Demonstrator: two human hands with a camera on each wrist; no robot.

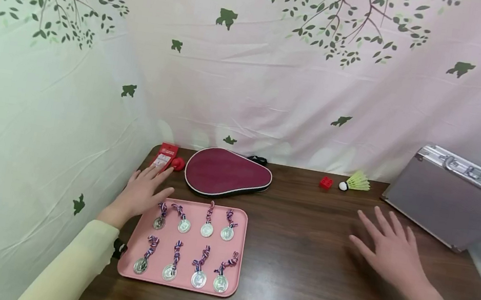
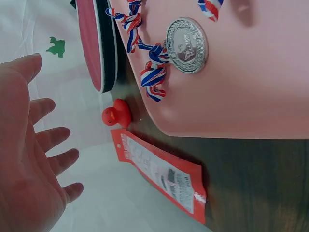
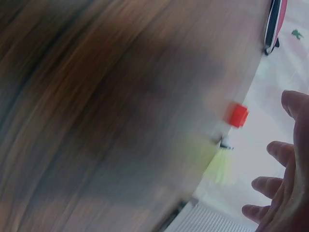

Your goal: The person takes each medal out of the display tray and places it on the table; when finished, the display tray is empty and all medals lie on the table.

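Found dark wood-grain table (image 1: pixel 295 282) beneath pink tray (image 1: pixel 185 262), glossy in front. Counted eight medals (image 1: pixel 199 279) inside tray, two rows of four, ribbons knotted. Noted behind tray: burgundy racket case (image 1: pixel 225 171), red toy duck (image 2: pixel 118 113), red packet (image 2: pixel 166 174). Observed left hand (image 1: pixel 141 192) at tray's back-left corner, right hand (image 1: pixel 393 253) well right of tray; both released, fingers spread. Logged farther back, right of tray: red toy brick (image 1: pixel 326 183), shuttlecock (image 1: pixel 357 182), silver case (image 1: pixel 452 202). Recorded leaf-printed cloth (image 1: pixel 242 77) behind tray.
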